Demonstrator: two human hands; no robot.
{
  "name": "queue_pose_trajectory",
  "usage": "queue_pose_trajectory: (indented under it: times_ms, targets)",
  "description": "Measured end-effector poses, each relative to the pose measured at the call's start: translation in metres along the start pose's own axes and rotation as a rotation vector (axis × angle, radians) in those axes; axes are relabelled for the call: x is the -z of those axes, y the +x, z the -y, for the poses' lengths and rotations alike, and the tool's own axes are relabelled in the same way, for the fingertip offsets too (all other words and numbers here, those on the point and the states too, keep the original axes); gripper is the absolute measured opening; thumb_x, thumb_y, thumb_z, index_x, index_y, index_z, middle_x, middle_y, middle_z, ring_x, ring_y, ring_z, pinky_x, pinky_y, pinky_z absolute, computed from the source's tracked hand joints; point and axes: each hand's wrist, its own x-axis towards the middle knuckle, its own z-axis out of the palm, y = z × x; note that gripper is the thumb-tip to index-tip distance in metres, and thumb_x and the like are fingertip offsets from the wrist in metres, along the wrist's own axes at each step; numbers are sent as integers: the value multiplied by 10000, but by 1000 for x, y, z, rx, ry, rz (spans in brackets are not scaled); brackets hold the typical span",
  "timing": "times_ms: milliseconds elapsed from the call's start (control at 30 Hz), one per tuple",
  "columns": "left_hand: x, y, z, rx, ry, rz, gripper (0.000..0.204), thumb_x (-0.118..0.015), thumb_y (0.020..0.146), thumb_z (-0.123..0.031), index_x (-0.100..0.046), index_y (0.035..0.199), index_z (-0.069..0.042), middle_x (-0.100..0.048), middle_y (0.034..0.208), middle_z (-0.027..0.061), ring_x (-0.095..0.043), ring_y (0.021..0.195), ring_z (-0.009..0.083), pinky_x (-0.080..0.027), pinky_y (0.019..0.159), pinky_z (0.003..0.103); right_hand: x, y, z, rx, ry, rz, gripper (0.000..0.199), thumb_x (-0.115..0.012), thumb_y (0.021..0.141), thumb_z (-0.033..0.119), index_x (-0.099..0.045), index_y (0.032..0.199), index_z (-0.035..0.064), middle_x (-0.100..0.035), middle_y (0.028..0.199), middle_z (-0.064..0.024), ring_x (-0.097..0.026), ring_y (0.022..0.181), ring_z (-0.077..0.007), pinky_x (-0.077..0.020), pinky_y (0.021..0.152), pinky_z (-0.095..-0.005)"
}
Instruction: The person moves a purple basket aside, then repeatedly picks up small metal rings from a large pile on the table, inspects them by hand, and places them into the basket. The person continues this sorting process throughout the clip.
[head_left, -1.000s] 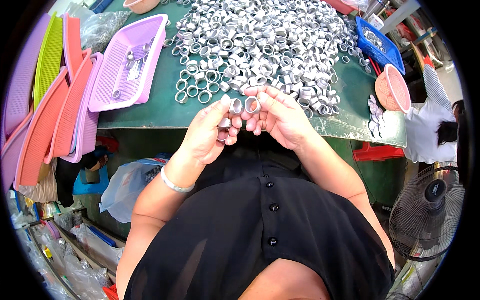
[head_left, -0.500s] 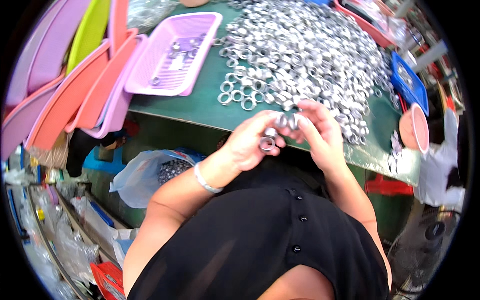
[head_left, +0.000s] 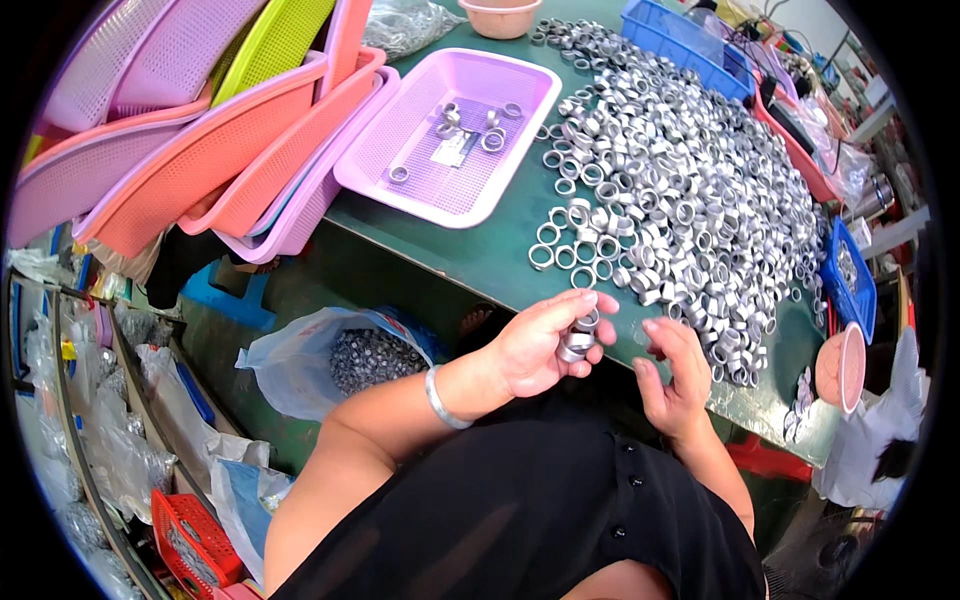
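Several shiny metal rings (head_left: 575, 346) sit in my left hand (head_left: 528, 352), its thumb and fingers closed around them. To its right, my right hand (head_left: 682, 385) is held apart, thumb and fingers spread, with nothing visible in it. Both hands are at the near edge of the green table (head_left: 440, 255). Just beyond them spreads a large heap of the same metal rings (head_left: 690, 205), some lying loose at its left side. Left of the heap, a light purple plastic basket (head_left: 455, 195) holds several rings and a small white label.
Stacked orange, purple and green baskets (head_left: 215, 150) stand at the left. Below the table edge, an open plastic bag (head_left: 290, 370) contains small dark metal parts. Blue trays (head_left: 690, 62) and a pink bowl (head_left: 840, 368) lie around the heap.
My right hand has drawn away from the rings and opened. The left keeps its rings, now gathered closer in the fingers. The view has shifted, showing more of the left side.
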Motion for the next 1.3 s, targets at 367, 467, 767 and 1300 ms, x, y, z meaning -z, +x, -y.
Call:
queue_pose_trajectory:
  times_ms: [367, 467, 767, 1300]
  targets:
    - [16, 6, -9, 23, -27, 66, 178, -465, 931, -232, -533, 964, -71, -524, 715, 6, -483, 537, 87, -349, 433, 199, -15, -23, -22, 58, -175, -6, 285, -608, 688, -56, -559, 967, -26, -573, 958, -198, -591, 788, -306, -490, 683, -337]
    - [19, 10, -13, 47, -32, 95, 169, -472, 924, -211, -522, 990, -64, -527, 738, 13, -494, 563, 93, -364, 453, 205, -17, -21, -20, 48, -197, -6, 263, -628, 683, -39, -572, 939, -28, -577, 948, -195, -598, 789, -318, -499, 675, -341]
    - [20, 13, -20, 34, -84, 182, 200, -485, 908, -169, -491, 1062, -42, -541, 824, 46, -527, 665, 120, -413, 529, 233, -19, -18, -18, -17, -247, -2, 265, -629, 682, -35, -576, 941, -20, -574, 958, -192, -594, 779, -314, -493, 672, -343]
    - [23, -14, -21, -153, -293, 222, 421, -334, 957, -355, -469, 1187, -29, -600, 1045, 137, -581, 964, 290, -482, 809, 390, -23, -19, -14, -105, -219, -64, 237, -646, 706, 14, -582, 933, -4, -575, 941, -162, -586, 775, -291, -486, 653, -324]
